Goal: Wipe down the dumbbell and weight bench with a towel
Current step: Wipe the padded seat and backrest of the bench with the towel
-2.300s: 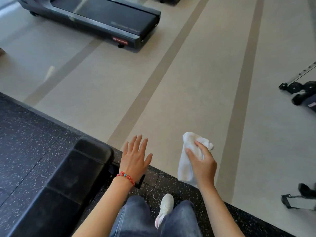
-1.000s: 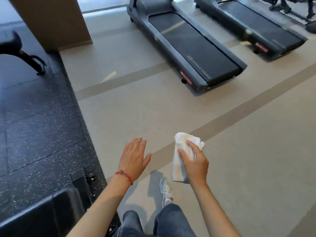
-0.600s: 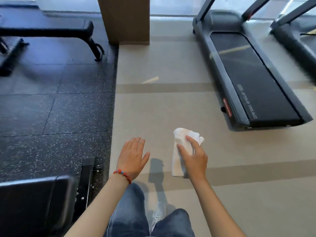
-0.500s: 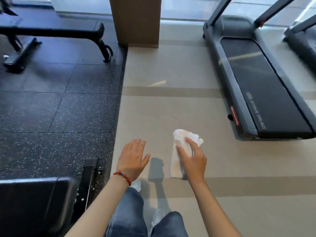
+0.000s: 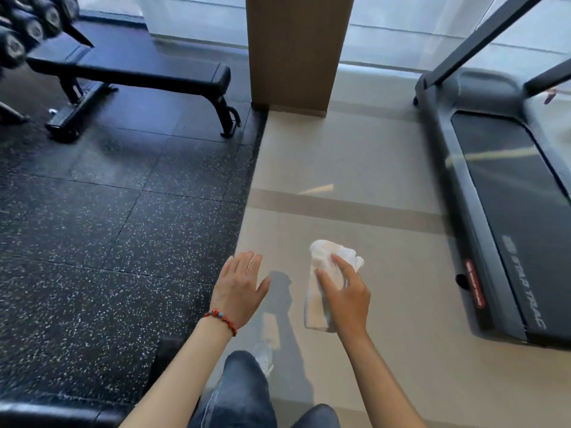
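My right hand (image 5: 347, 296) grips the towel (image 5: 321, 273) in curled fingers, my left hand (image 5: 239, 285) open; the weight bench (image 5: 148, 69) and dumbbells (image 5: 27, 29) lie well beyond the towel, untouched, so the wiping seems not begun

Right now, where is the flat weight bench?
In the head view, the weight bench stands upper left on the black rubber floor, between the dumbbells and the wooden pillar.

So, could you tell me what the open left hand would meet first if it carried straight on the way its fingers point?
Probably nothing soon: the left hand points along bare beige floor toward the brown wooden pillar, though depth is unclear.
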Available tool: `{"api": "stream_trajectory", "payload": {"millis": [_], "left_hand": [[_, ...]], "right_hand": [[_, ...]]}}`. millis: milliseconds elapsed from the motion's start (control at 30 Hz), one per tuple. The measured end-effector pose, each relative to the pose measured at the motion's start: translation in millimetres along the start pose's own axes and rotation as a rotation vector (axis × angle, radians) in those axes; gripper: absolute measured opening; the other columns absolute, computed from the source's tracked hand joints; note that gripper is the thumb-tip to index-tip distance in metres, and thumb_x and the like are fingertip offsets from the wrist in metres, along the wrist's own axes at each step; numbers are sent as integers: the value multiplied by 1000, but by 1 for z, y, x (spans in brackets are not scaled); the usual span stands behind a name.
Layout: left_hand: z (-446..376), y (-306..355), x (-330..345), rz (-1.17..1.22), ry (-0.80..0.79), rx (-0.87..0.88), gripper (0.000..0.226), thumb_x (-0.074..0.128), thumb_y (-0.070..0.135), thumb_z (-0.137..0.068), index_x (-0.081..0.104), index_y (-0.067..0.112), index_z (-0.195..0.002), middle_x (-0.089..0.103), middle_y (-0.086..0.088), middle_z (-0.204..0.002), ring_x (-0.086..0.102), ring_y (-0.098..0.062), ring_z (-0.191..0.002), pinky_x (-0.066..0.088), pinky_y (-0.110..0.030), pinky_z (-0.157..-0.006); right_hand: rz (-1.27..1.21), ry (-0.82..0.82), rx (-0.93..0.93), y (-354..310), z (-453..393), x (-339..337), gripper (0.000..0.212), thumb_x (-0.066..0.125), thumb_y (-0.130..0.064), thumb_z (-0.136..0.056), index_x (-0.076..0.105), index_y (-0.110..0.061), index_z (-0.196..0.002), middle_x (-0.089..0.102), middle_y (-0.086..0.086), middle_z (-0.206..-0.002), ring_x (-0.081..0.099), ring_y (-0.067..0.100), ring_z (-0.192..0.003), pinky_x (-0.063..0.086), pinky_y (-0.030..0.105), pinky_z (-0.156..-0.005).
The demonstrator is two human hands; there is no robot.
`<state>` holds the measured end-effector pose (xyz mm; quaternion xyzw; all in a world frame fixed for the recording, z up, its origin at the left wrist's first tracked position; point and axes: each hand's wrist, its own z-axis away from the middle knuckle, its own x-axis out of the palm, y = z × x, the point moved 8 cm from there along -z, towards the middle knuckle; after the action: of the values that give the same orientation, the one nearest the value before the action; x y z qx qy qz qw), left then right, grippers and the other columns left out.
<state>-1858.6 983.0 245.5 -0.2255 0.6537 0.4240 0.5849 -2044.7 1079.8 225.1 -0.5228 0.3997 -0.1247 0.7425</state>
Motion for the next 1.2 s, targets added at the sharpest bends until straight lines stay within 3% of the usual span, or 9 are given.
{"api": "stream_trajectory", "payload": {"millis": [167, 500, 700, 800, 967, 1100, 1200], "left_hand": [[-82, -51, -22, 49, 41, -101, 63, 28, 40, -88, 58, -6, -119, 60, -24, -119, 55, -38, -114, 40, -54, -99], [-234, -111, -35, 65, 74, -220, 64, 26, 42, -92, 59, -6, -116, 61, -25, -116, 58, -40, -110, 44, -54, -95], [-326, -141, -59, 80, 92, -313, 61, 29, 38, -88, 59, -6, -118, 60, -24, -120, 56, -39, -113, 43, -54, -97], [-364, -160, -75, 78, 115, -349, 62, 28, 41, -90, 60, -6, -116, 61, -24, -117, 57, -39, -111, 44, -55, -95], [-414, -205, -93, 75, 140, -403, 57, 33, 36, -88, 62, -5, -114, 62, -23, -115, 59, -38, -109, 45, -55, -93], [-454, -248, -103, 82, 146, -414, 65, 24, 44, -94, 62, -5, -114, 62, -24, -116, 58, -39, -109, 45, -55, -93], [-495, -294, -112, 86, 146, -408, 58, 32, 39, -89, 62, -6, -113, 62, -24, -115, 59, -39, -108, 45, -56, -93]], "right_hand": [[-7, -41, 17, -38, -68, 49, 30, 69, -38, -79, 61, -37, -109, 59, -10, -95, 53, 12, -86, 41, 25, -76], [27, -145, -30, -96, -230, 135, 32, 68, -41, -79, 62, -36, -109, 58, -13, -93, 53, 9, -84, 39, 22, -75], [107, -256, -139, -155, -338, 187, 36, 67, -44, -80, 61, -33, -114, 64, -4, -102, 52, 11, -84, 38, 23, -74], [151, -282, -222, -187, -382, 214, 37, 68, -39, -81, 62, -27, -115, 66, 5, -109, 59, 21, -91, 39, 23, -76], [146, -323, -271, -229, -428, 271, 36, 70, -35, -80, 62, -26, -114, 67, 4, -108, 56, 13, -86, 38, 20, -74], [149, -363, -260, -252, -455, 324, 36, 71, -34, -79, 63, -26, -114, 68, 4, -106, 61, 23, -90, 41, 23, -75], [176, -358, -267, -275, -482, 374, 37, 72, -32, -79, 64, -23, -114, 68, 7, -105, 62, 28, -88, 41, 25, -73]]}}
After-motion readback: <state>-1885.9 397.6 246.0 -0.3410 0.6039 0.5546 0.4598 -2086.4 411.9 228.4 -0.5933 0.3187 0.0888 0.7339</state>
